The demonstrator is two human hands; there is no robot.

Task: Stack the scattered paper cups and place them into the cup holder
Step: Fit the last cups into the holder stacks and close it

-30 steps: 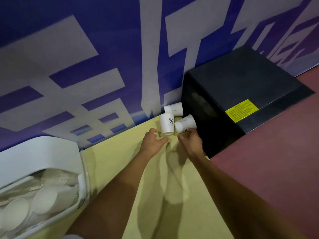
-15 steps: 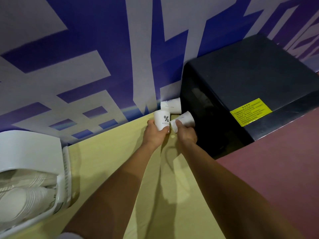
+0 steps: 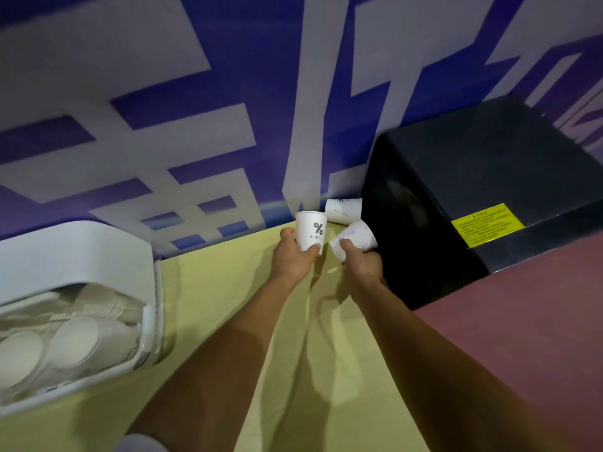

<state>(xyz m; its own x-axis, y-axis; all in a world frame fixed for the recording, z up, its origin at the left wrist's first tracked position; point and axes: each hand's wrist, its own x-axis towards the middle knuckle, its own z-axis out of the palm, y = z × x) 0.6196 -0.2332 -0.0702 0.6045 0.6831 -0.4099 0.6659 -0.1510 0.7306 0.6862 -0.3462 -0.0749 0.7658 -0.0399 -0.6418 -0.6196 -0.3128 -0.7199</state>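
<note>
My left hand (image 3: 292, 256) grips an upright white paper cup (image 3: 311, 233) printed with a percent sign, held just above the yellow tabletop. My right hand (image 3: 362, 264) holds a second white cup (image 3: 357, 238) tilted on its side, mouth toward the first cup. A third white cup (image 3: 344, 210) lies on its side against the wall behind them. The white cup holder (image 3: 150, 321) stands at the left, with stacks of white cups (image 3: 75, 344) lying inside it.
A black box (image 3: 483, 177) with a yellow label (image 3: 487, 225) stands right of the cups, close to my right hand. A blue and white patterned wall (image 3: 195, 109) backs the yellow table (image 3: 212, 288). A reddish surface (image 3: 522, 337) lies to the right.
My left hand closed on the upright cup and lifted it slightly. My right hand took hold of the tilted cup. The view shifted so the holder shows more at the left.
</note>
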